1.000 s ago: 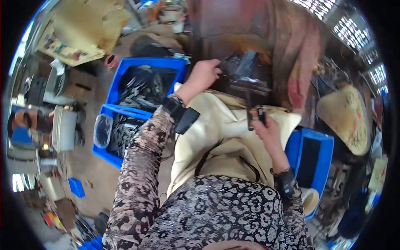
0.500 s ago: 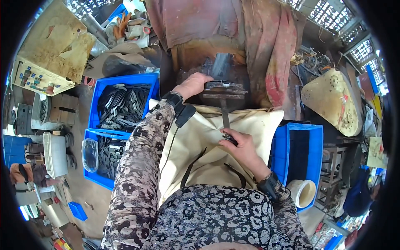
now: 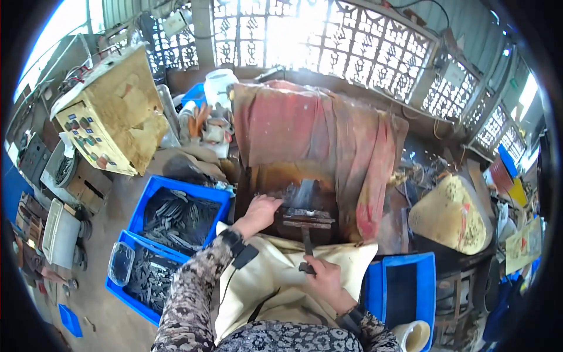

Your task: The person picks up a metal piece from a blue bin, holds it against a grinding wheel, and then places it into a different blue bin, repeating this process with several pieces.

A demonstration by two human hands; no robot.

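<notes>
A T-shaped metal tool [image 3: 307, 237] points away from me, its crossbar at the mouth of a cloth-draped work enclosure. A dark, narrow metal piece [image 3: 309, 214] lies along the crossbar. My right hand [image 3: 326, 280] is closed around the near end of the tool's stem, where a dark end sticks out on the left. My left hand [image 3: 261, 215] is at the left end of the crossbar, fingers curled together; whatever they hold is hidden. Behind the crossbar is a blurred grey upright surface [image 3: 306, 192]. A cream apron [image 3: 270, 287] spreads over my lap, under the hands.
Two blue bins on my left, one [image 3: 138, 226] behind another [image 3: 114, 288], hold many dark metal strips. Stained red cloth [image 3: 287, 126] drapes the enclosure. At right stand a blue bin [image 3: 431, 299] and a cream cylinder [image 3: 413, 335]. A control box [image 3: 117, 117] stands far left.
My view has tilted upward, bringing the lattice windows into sight and lowering the work in the picture. The left hand now sits slightly farther from the metal piece; the right keeps its hold.
</notes>
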